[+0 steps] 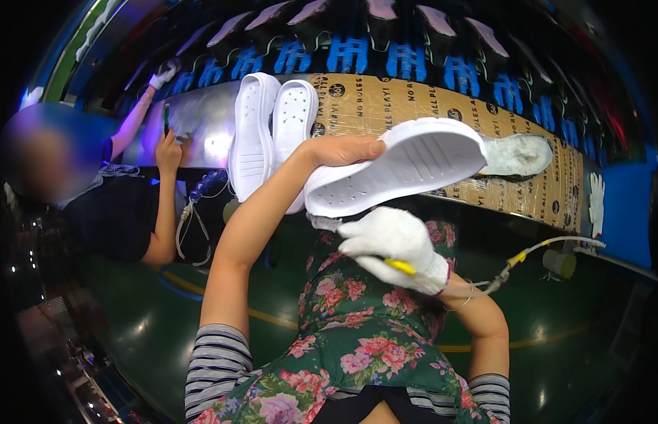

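Observation:
My left hand (343, 150), bare, grips a white shoe sole (431, 159) by its far edge, thumb on the rim. The sole is tilted, its hollow inner side with ribs and small holes facing me. In a white knit glove, my right hand (392, 240) is closed around a brush with a yellow handle (401, 266). The brush's pale tip (324, 222) is at the near rim of the sole's left end; whether it touches cannot be seen. Two more white soles (251, 141) lie side by side on the bench, left of my left hand.
Brown printed cardboard (414, 99) covers the bench, with a white-crusted oval dish (523, 155) on it. Blue holders (348, 55) line the far side. A coiled cord (516, 261) runs from my right wrist. A spare glove (596, 198) lies right; a co-worker's hand (168, 150) is left.

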A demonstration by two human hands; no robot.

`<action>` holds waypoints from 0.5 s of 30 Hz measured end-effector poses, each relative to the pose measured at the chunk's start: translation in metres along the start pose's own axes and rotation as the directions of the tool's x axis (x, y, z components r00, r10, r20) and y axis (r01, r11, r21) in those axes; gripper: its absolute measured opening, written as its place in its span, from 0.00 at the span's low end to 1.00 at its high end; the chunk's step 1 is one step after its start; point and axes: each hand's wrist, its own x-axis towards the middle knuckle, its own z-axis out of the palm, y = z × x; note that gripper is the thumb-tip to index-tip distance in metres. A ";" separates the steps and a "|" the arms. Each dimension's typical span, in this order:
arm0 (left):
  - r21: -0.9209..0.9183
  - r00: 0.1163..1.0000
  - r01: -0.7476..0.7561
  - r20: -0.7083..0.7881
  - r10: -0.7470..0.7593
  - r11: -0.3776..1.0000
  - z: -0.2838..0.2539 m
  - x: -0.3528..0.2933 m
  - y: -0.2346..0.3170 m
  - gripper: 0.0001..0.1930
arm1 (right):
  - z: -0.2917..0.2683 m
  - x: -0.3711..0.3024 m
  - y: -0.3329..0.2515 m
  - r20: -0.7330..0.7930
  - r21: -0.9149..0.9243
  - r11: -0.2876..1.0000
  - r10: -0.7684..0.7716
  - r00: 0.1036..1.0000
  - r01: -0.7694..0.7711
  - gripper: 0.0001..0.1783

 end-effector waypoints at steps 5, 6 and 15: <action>-0.089 0.984 -0.106 -0.154 0.092 0.990 0.002 0.017 0.001 0.48 | 0.007 -0.007 0.003 -0.092 0.013 0.994 0.109 0.990 -0.109 0.14; -0.293 0.984 -0.043 -0.179 -0.011 0.955 0.007 0.014 0.006 0.46 | -0.005 -0.002 -0.003 -0.108 0.182 0.952 0.267 0.958 -0.245 0.10; -0.596 0.599 -0.771 -0.798 0.063 -0.224 0.046 0.008 -0.014 0.30 | -0.005 -0.035 0.021 -0.295 0.920 0.363 0.889 0.349 -0.148 0.12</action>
